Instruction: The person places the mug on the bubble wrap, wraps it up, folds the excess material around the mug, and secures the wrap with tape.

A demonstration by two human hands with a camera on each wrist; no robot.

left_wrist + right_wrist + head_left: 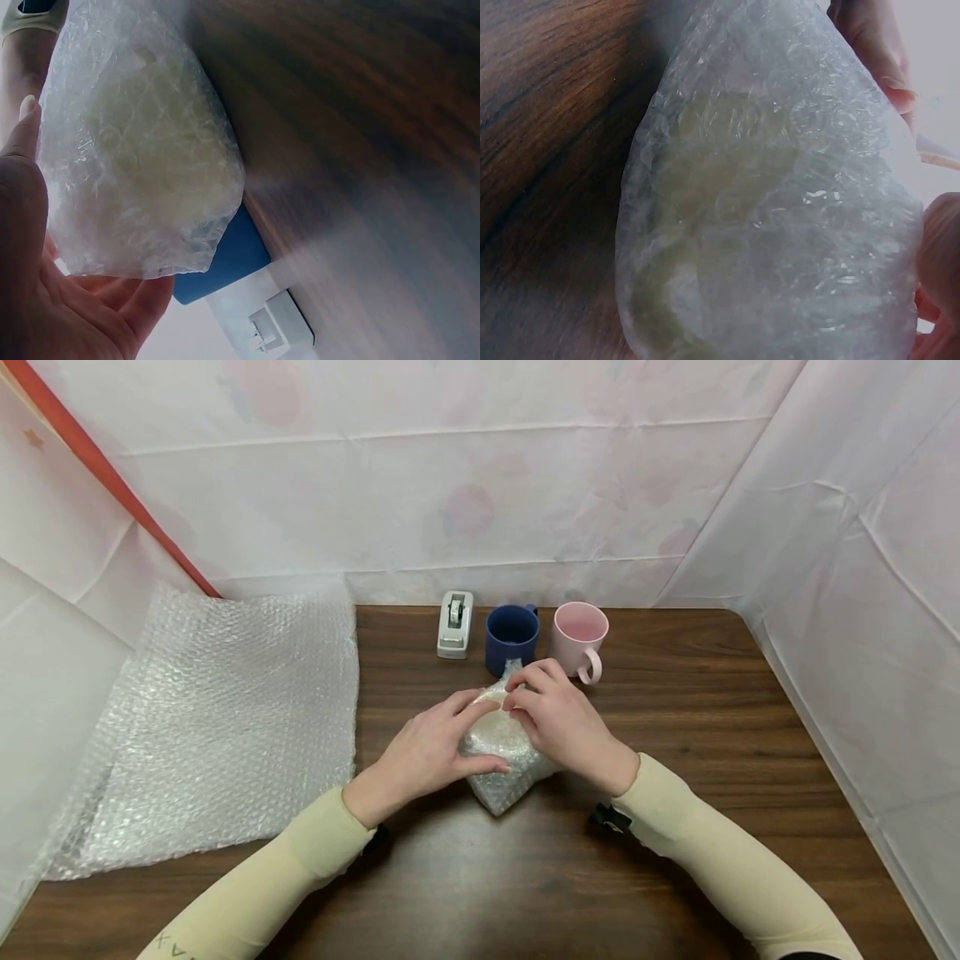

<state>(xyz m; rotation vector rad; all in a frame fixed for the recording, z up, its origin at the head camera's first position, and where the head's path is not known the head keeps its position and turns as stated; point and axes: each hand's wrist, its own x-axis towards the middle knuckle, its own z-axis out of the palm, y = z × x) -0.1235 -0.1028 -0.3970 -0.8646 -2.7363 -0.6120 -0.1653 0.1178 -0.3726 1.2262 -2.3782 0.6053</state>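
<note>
Rested left hand (pixel 431 745) at 9 o'clock on bubble-wrapped bundle (pixel 498 737), set mid-way across brown table (pixel 712 710), with thumb and fingers spread over its top. Bent fingers of right hand (pixel 564 720) onto same bundle from 3 o'clock, close to left fingertips; could not tell pinching from touching. Noted, taking bundle as dial centre, blue mug (pixel 510 652) at 12 o'clock, pink mug (pixel 570 649) at 1, tape dispenser (pixel 452 632) at 11 and bubble-wrap sheet (pixel 247 718) at 9.

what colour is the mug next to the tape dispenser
Dark blue; the mug shows best in the head view.
</note>
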